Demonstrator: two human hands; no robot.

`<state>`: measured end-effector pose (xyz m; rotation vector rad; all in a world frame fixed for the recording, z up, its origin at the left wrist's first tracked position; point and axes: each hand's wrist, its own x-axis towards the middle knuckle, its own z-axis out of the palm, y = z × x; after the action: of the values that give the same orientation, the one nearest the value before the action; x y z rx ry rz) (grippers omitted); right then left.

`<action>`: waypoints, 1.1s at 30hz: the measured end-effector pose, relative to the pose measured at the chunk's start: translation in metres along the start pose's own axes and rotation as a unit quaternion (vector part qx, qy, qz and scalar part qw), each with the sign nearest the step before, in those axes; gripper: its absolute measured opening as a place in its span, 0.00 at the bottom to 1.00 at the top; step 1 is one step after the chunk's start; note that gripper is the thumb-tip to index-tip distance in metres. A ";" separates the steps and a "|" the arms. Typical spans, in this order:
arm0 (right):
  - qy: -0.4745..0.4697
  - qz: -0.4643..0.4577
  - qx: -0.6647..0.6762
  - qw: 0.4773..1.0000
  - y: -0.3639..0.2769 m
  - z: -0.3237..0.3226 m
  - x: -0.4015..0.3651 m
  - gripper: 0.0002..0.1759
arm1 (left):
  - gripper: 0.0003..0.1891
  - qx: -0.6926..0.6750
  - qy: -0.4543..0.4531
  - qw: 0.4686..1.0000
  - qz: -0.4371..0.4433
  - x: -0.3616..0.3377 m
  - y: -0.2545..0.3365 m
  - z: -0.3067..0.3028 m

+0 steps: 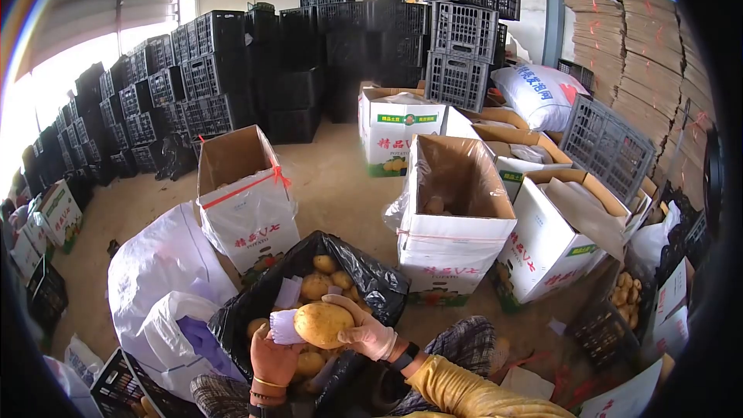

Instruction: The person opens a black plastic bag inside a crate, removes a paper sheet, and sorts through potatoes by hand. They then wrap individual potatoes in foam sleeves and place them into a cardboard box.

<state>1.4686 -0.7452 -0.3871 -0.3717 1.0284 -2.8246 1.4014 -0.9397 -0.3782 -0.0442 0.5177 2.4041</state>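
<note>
My right hand (370, 333), in a pale glove, grips a large yellow potato (323, 325) from its right side. My left hand (274, 356) pinches a light purple foam net sleeve (285, 327), whose end meets the potato's left end. Both hands are over a container lined with a black plastic bag (370, 269). Several more potatoes (316, 286) lie inside it, partly hidden by my hands. To the left, a white sack (164, 327) stands with its mouth spread, showing purple foam nets (207, 347).
Past the bag stand two tall open cartons, one on the left (246, 205) and one on the right (457, 226). More cartons (557, 251) line the right side, near a crate of small potatoes (600, 340). Black crates (213, 54) and flattened cardboard (619, 54) are stacked behind.
</note>
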 end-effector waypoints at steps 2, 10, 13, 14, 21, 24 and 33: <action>0.003 0.004 -0.019 1.000 0.001 0.003 0.001 0.45 | 0.13 0.046 0.027 0.998 0.031 0.000 -0.003 -0.002; 0.127 -0.079 -0.188 0.971 0.018 -0.002 0.007 0.43 | 0.14 0.360 0.143 0.872 0.298 0.028 -0.007 -0.049; 0.115 -0.175 -0.555 0.805 0.037 -0.013 0.014 0.55 | 0.11 0.656 0.080 0.590 0.464 0.015 -0.041 -0.010; 0.129 -0.167 -0.518 0.829 0.036 -0.005 0.018 0.53 | 0.09 0.688 0.082 0.556 0.459 0.014 -0.041 -0.010; 0.215 -0.044 -0.239 0.946 0.053 -0.045 0.016 0.38 | 0.09 0.461 -0.003 0.872 0.164 0.014 -0.035 -0.037; 0.234 -0.001 -0.133 0.963 0.043 -0.046 0.010 0.37 | 0.08 0.033 0.062 0.997 -0.017 0.023 -0.029 -0.029; 0.053 0.066 0.054 0.995 0.037 -0.057 -0.001 0.50 | 0.05 0.212 0.114 0.969 0.051 0.064 -0.037 -0.074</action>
<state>1.4553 -0.7381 -0.4538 -0.1396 0.8787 -2.7904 1.3672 -0.9030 -0.4699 -0.1085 1.1562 2.3467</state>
